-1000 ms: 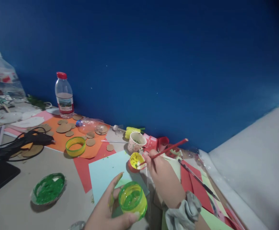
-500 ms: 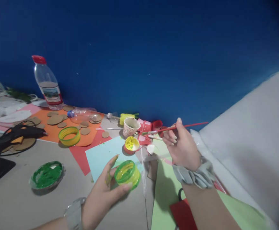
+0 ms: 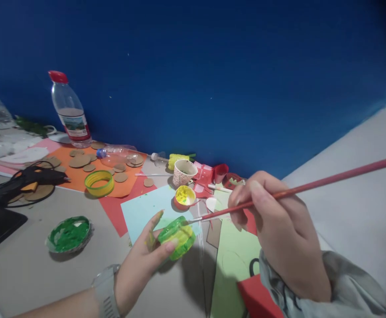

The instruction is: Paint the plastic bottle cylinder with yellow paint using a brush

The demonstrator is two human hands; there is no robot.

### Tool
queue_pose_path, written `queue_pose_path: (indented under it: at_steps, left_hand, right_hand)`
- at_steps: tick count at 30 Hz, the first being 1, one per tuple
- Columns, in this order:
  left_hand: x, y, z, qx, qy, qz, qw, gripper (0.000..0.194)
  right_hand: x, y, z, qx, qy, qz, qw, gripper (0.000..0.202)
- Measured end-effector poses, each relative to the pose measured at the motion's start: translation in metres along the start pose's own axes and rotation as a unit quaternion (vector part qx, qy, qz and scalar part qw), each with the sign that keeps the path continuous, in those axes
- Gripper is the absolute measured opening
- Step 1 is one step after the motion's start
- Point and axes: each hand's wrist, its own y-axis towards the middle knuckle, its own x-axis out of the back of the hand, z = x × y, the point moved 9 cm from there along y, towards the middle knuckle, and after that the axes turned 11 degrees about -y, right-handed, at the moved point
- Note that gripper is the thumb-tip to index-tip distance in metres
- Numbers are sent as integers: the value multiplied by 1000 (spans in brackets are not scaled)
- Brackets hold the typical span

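One blue wall (image 3: 193, 79) fills the upper part of the view, and one grey table (image 3: 23, 274) spreads below it. Among the coloured papers on top are one orange sheet (image 3: 73, 176) and one light blue sheet (image 3: 139, 207). Two hands are in view. The right hand (image 3: 279, 229) pinches one red paintbrush (image 3: 338, 177) between thumb and fingers, its bristle end pointing left. The left hand (image 3: 139, 256) has its index finger lifted apart, while its thumb and the fingers behind grip one green-and-yellow container (image 3: 179, 243), tilted, over the table just in front of the light blue sheet. The brush tip is at the container's rim; whether it touches cannot be told.

One red-capped bottle (image 3: 71, 115) stands near the wall. To the left of the left hand sits one shallow dish (image 3: 58, 250) of green paint. One clear bottle (image 3: 116, 154) with a blue cap lies on its side on the orange sheet. One yellow ring (image 3: 99, 190) with a green rim rests at that sheet's front edge. One patterned paper cup (image 3: 183, 176) stands behind one small red pot (image 3: 182, 205) holding yellow paint. Smallest are the round cardboard discs (image 3: 120, 177), at least eight, some overlapping.
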Motion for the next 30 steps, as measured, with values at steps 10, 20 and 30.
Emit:
queue_pose_path:
  at_steps: [10, 20, 30]
  left_hand:
    - [-3, 1, 0, 3, -37, 6, 999, 91]
    - [-3, 0, 0, 4, -22, 10, 1000, 82]
    - [-5, -3, 1, 23, -33, 3, 999, 79]
  right_hand:
    - [-2, -9, 11, 38, -85, 10, 996, 36]
    - [-6, -10, 16, 57, -112, 5, 992, 34]
    - [-7, -11, 20, 76, -127, 3, 989, 33]
